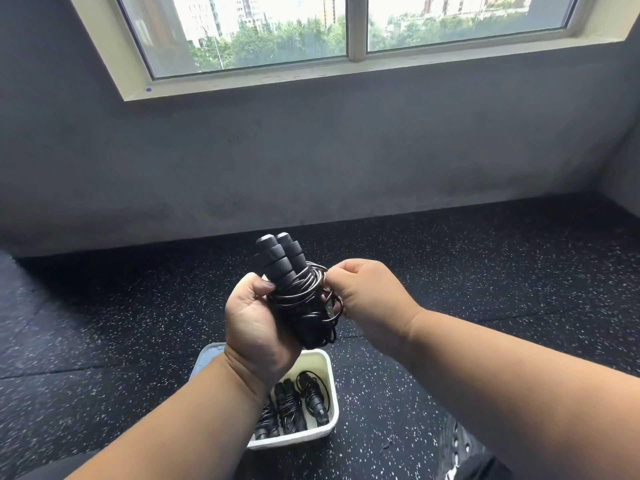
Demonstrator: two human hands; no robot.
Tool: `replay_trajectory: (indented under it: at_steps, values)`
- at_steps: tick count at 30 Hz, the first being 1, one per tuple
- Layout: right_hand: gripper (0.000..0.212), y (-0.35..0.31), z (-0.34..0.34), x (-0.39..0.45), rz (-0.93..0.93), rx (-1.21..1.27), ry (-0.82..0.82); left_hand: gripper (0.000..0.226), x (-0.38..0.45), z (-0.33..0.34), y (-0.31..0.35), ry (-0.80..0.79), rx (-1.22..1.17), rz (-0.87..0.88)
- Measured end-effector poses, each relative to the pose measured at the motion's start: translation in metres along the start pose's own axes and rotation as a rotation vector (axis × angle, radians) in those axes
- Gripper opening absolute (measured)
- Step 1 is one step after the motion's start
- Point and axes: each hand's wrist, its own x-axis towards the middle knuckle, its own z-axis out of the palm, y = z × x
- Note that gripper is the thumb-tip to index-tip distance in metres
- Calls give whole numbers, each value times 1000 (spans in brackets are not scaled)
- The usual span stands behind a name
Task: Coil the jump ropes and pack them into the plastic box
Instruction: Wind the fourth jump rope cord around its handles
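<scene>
Left hand (258, 322) is wrapped round the lower part of a jump rope (298, 292): fingers curled tight on the two handles, thumb pressed against the foam near the first wraps of cord. The handles stand side by side, tilted away from the camera, tops free above the fist. Black cord is wound round them in a loose stack of turns, some loops bulging out to the right and below.

Right hand (363, 294) sits just right of the bundle, fingertips pinched on the outer loops; exactly which strand it has, or whether it holds the free end, I cannot tell, fingers hide it.

Below both hands the plastic box (330, 396) stands on the speckled floor (485, 271), white, open top, already holding several coiled ropes (294, 403) lying next to each other. The left forearm covers the box's left part.

Risks, as judged from here:
- Wraps look slack. If the right hand lets go before the end is tucked, the springy cord likely unwinds and the coil falls apart.
- Bulging loops at lower right can catch on the box rim or on the ropes already inside on the way down.
- Box looks fairly full on the visible side; a fat bundle may sit proud or push a neighbour out.
- Left hand's hold is low on the handles, so a hard pull by the right hand could twist them apart and loosen the turns.
</scene>
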Motion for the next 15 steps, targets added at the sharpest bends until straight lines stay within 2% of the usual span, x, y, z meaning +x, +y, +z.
replay_trajectory:
  at_steps: [3,5,7,10,11,13,15]
  values:
    - [9,-5,-1,1,-10,32,24,49,0,1,3,18,145,47]
    - [9,-7,-2,2,-33,6,42,53,-3,1,2,35,289,148]
    - [11,-7,-2,2,-48,-54,49,71,-11,1,-1,57,495,269]
    - [14,-6,0,1,-46,-48,42,104,-19,0,-9,152,1015,438]
    - [14,-6,-1,1,-56,-57,39,112,-19,-1,-11,188,1097,465]
    - [13,-7,-2,1,-87,-85,34,109,-16,-4,-11,227,1117,482]
    - [16,-8,-3,1,-123,-107,35,88,-11,-6,-10,259,1030,496]
